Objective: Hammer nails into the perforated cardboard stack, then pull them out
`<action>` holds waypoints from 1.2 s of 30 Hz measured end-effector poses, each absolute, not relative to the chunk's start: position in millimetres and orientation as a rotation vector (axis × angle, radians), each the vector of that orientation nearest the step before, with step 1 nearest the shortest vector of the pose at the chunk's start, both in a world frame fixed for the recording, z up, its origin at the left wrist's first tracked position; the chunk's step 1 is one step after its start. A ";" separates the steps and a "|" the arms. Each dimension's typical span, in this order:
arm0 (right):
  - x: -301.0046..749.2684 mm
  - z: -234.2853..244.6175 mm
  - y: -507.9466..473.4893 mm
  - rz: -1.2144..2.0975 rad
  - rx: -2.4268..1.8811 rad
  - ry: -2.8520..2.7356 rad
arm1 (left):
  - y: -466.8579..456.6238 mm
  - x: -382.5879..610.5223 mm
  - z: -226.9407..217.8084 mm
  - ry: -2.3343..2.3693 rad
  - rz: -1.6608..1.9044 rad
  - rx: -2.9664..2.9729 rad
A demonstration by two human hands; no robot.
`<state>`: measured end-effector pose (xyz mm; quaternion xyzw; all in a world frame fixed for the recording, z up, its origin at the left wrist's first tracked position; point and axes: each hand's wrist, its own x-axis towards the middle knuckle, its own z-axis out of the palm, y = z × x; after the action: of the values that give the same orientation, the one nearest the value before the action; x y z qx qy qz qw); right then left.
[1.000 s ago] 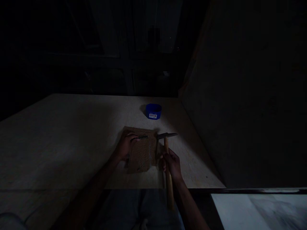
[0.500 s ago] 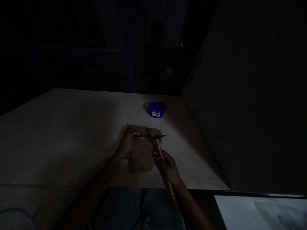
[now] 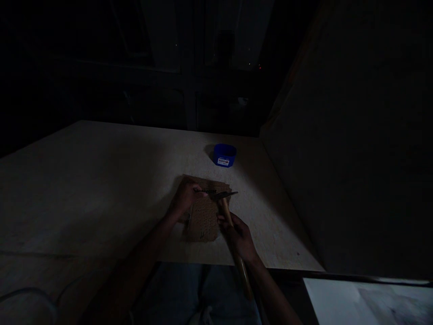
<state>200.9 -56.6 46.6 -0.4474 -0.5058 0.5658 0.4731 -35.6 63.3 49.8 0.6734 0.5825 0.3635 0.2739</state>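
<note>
My right hand (image 3: 241, 238) is closed around the wooden handle of a hammer (image 3: 226, 208), gripping it partway along. The dark hammer head lies over the cardboard, with the handle's end pointing down toward my lap. My left hand (image 3: 185, 198) is closed on a thin, dark, knobbly strip (image 3: 209, 191), which runs right toward the hammer head. What kind of thing it is, the dim light does not show. Beneath both is a stack of brown cardboard (image 3: 203, 225), its surface dented with several small marks. Whether hammer and strip touch, I cannot tell.
A blue plastic tub (image 3: 224, 156) with a white label stands beyond the cardboard on the pale tabletop (image 3: 111, 180). A tall dark panel (image 3: 345, 149) rises along the right side. At the lower right lies a white sheet-like surface (image 3: 331, 298). The background is very dark.
The whole view has shifted slightly, so things sit a little further right. Both hands keep their holds, and the hammer stays in nearly the same place over the cardboard.
</note>
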 end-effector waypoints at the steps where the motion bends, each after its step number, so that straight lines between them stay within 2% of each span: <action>1: 200.6 48.0 -56.7 1.378 -1.094 -1.241 | 63.4 -35.3 49.2 1.567 0.975 1.786; 14: 201.4 43.8 -54.5 1.406 -1.088 -1.162 | 53.8 -24.9 57.7 1.595 1.029 1.656; 23: 201.6 51.0 -55.4 1.396 -1.079 -1.134 | 29.8 -33.6 68.5 1.657 1.077 2.028; 29: 202.8 40.7 -54.3 1.354 -1.053 -1.083 | -1.4 -54.2 48.5 1.994 1.055 2.016; 36: 218.3 46.0 -65.7 1.252 -1.081 -0.987 | -9.8 -35.5 27.6 1.899 1.013 2.021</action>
<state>218.3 -65.7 46.0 -0.4606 -0.4205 0.5338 0.5711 -35.5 -9.8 27.6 0.6815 0.6403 0.3417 0.0943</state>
